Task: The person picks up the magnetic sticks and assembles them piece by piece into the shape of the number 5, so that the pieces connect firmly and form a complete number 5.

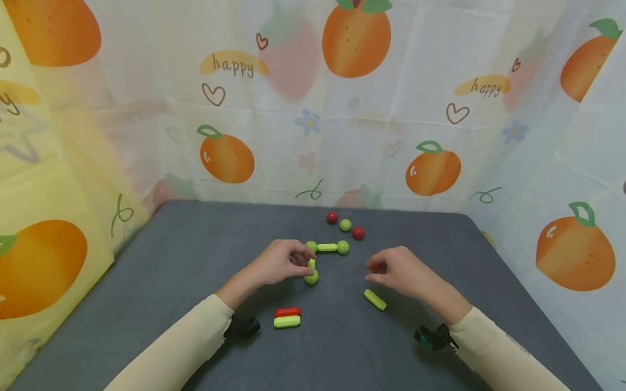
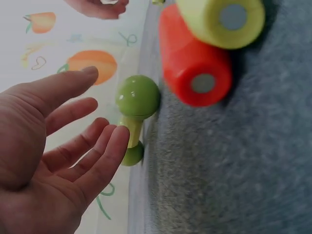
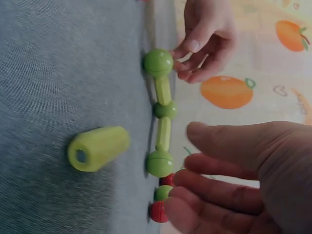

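Observation:
On the dark table stands an L-shaped chain of green balls and yellow-green magnetic rods. One rod (image 1: 327, 247) runs sideways to a ball (image 1: 343, 247) at the right end; another leads toward the front ball (image 1: 311, 277). My left hand (image 1: 281, 263) hovers at the left side of this front leg, thumb and fingers spread apart, overlapping the rod in the head view. In the left wrist view its fingers are relaxed around nothing, beside the green ball (image 2: 138, 97). To the right, my right hand (image 1: 403, 271) hangs with loosely bent, unfilled fingers, above and behind a loose yellow-green rod (image 1: 375, 300).
A red rod (image 1: 287, 312) and a yellow-green rod (image 1: 287, 322) lie side by side at the front left. Behind the chain sit a red ball (image 1: 332, 217), a green ball (image 1: 345, 225) and another red ball (image 1: 358, 233). A fruit-printed curtain (image 1: 367, 136) surrounds the table.

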### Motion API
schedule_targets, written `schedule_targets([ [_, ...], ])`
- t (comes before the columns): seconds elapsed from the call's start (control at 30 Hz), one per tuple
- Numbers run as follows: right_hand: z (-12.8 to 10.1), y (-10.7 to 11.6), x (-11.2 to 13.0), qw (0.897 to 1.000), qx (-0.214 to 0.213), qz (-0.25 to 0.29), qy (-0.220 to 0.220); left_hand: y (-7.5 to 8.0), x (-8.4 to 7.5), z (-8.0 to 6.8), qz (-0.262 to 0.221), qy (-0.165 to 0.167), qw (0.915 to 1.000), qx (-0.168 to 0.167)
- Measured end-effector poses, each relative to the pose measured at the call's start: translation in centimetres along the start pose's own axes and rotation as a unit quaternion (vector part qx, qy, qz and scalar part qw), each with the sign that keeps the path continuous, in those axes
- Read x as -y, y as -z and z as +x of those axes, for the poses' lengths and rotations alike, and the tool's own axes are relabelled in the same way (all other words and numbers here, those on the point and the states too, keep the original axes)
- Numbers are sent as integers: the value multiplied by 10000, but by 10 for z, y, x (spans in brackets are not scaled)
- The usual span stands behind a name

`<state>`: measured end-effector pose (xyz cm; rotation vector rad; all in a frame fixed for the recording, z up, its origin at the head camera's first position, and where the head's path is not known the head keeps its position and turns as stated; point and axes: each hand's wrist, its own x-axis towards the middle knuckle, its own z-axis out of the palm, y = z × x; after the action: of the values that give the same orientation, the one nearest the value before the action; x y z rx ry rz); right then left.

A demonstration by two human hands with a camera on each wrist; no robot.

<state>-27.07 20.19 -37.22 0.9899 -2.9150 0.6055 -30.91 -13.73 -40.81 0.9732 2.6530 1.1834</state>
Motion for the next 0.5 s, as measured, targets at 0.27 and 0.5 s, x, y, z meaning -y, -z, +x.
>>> schedule_targets([
  [0.27, -13, -17, -3, 9981, 577, 94, -220, -2, 8, -1, 127, 0, 9999, 79],
  [0.5, -13, -24, 3, 9987, 435, -216, -129, -7, 7, -1, 170, 54, 9997, 165],
])
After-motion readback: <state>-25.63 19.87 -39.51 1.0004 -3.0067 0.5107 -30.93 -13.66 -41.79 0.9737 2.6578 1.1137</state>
